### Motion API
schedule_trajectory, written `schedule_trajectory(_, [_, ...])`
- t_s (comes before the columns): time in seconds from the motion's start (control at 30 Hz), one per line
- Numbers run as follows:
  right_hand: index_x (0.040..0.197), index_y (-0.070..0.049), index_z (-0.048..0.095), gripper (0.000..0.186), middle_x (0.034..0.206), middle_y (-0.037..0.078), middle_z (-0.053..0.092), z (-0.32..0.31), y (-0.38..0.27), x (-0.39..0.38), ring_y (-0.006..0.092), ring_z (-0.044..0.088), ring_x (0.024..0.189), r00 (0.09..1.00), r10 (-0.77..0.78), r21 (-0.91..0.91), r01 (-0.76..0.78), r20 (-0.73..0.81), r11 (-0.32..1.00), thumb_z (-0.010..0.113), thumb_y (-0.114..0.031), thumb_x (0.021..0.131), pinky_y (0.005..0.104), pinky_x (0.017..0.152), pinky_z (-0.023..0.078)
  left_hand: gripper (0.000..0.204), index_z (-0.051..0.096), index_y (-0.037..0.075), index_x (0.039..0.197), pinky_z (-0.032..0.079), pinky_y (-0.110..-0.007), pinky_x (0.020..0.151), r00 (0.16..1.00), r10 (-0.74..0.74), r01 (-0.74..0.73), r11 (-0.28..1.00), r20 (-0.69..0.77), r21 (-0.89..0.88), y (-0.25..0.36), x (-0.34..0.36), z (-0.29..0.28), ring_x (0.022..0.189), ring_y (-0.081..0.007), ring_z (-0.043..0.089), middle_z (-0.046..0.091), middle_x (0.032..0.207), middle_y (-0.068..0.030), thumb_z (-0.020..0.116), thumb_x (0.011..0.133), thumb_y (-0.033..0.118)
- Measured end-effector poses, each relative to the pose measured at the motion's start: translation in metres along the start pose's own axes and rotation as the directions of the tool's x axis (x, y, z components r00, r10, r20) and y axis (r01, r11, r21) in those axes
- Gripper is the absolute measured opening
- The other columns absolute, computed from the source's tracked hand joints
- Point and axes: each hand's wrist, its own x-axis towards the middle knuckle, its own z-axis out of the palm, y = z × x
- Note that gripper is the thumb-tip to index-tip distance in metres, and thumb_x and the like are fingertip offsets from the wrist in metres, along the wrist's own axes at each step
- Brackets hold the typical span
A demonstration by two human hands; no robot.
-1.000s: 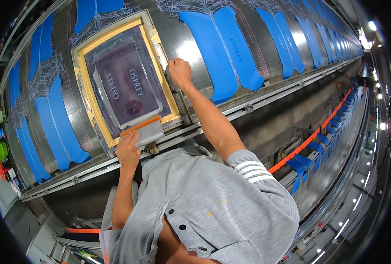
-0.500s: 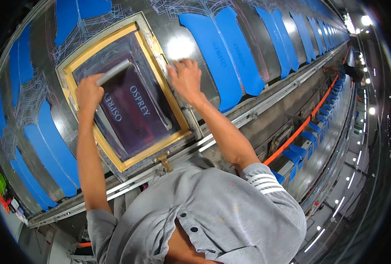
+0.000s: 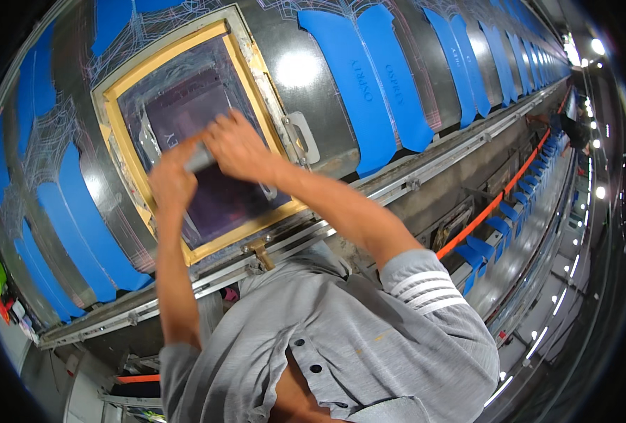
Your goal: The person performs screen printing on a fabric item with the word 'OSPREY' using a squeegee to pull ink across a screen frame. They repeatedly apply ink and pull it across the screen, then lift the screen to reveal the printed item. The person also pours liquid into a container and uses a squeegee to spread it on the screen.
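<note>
A screen-printing frame (image 3: 248, 92), yellow inside a pale metal border, lies on the dark table in front of me. Across its dark purple mesh (image 3: 225, 204) stands a grey squeegee (image 3: 201, 160), mostly covered by my hands. My left hand (image 3: 172, 180) is closed round its left part, somewhat blurred. My right hand (image 3: 237, 146) grips it farther right, fingers curled over the top. Pale lettering on the mesh is partly hidden behind my hands. A metal handle (image 3: 303, 138) sticks out from the frame's right side.
Blue cut fabric pieces (image 3: 361, 84) lie in pairs along the table, left and right of the frame. A metal rail (image 3: 397, 185) runs along the near edge, with a brass-coloured bracket (image 3: 260, 254) by the frame. An orange strip (image 3: 492, 208) and another person (image 3: 573, 123) are at right.
My right hand has left the frame's right edge and taken hold of the squeegee. My left hand has moved right and nearer with it. The view has shifted slightly.
</note>
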Motion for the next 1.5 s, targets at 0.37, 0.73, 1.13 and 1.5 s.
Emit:
schedule_trajectory(0.37, [0.085, -0.008, 0.077, 0.020, 0.085, 0.012, 0.075, -0.047, -0.044, -0.025, 0.0301, 0.072, 0.083, 0.878, 0.060, -0.046, -0.043, 0.476, 0.998, 0.071, -0.020, 0.070, 0.0515, 0.093, 0.047, 0.043, 0.079, 0.016, 0.106, 0.056, -0.052, 0.082, 0.918, -0.102, 0.164, 0.978, 0.383, -0.133, 0.044, -0.045, -0.063, 0.090, -0.0403, 0.071, 0.075, 0.099, -0.0179, 0.059, 0.071, 0.002])
schedule_trajectory(0.73, [0.092, -0.007, 0.071, 0.019, 0.094, 0.012, 0.070, -0.017, 0.032, 0.076, 0.0316, 0.069, 0.094, 0.995, -0.065, -0.032, 0.067, 0.081, 0.997, 0.061, -0.005, 0.077, 0.0516, 0.096, 0.048, 0.037, 0.081, 0.024, 0.105, 0.058, -0.047, 0.074, 0.989, -0.101, 0.093, 0.992, 0.106, 0.084, -0.007, 0.065, -0.042, 0.086, -0.0344, 0.073, 0.076, 0.099, -0.0121, 0.065, 0.077, 0.008])
schedule_trajectory(1.13, [0.088, -0.006, 0.073, 0.018, 0.085, 0.013, 0.070, -0.051, -0.050, -0.057, 0.0308, 0.071, 0.086, 0.921, 0.002, 0.037, -0.018, 0.390, 0.999, 0.062, -0.005, 0.074, 0.0569, 0.106, 0.043, 0.038, 0.081, 0.021, 0.104, 0.059, -0.044, 0.074, 0.906, -0.130, 0.165, 0.985, 0.404, -0.054, 0.052, -0.074, -0.046, 0.085, -0.0289, 0.075, 0.077, 0.092, -0.0109, 0.067, 0.073, 0.005])
schedule_trajectory(1.5, [0.090, -0.010, 0.073, 0.017, 0.088, 0.011, 0.073, -0.013, 0.063, 0.119, 0.0310, 0.071, 0.087, 0.989, -0.058, -0.098, 0.071, 0.134, 0.993, 0.061, -0.009, 0.079, 0.0488, 0.091, 0.050, 0.034, 0.081, 0.022, 0.102, 0.058, -0.049, 0.078, 0.970, -0.111, 0.097, 0.993, 0.215, 0.074, -0.026, 0.127, -0.050, 0.087, -0.0344, 0.073, 0.076, 0.098, -0.0124, 0.064, 0.076, 0.007])
